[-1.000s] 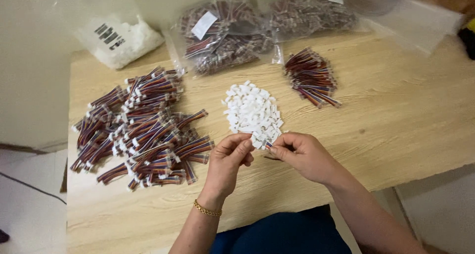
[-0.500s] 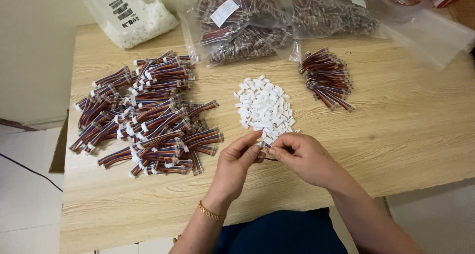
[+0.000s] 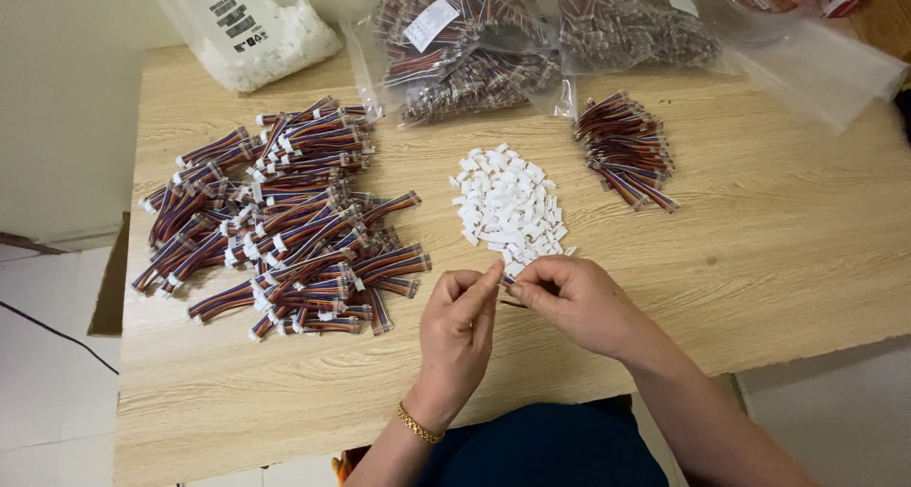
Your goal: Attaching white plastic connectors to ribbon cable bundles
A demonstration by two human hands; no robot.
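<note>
Left hand (image 3: 457, 324): the grip is pressed together, thumb and forefinger pinching the small wire piece (image 3: 506, 286).
Right hand (image 3: 579, 302): the grip also pinches this piece, from the other end.
Wire piece: between both hands, above the table (image 3: 788, 250), just below the pile of white connectors (image 3: 508, 205).
Left of hands: big heap of finished coloured wire bundles (image 3: 285, 221).
Far side: small wire pile (image 3: 626, 150).
Doing it well: I think it helps to hold the wire close to its tip and push straight.
Change: the hands have stayed at the same place and keep their pinch; only the view moved a little.
</note>
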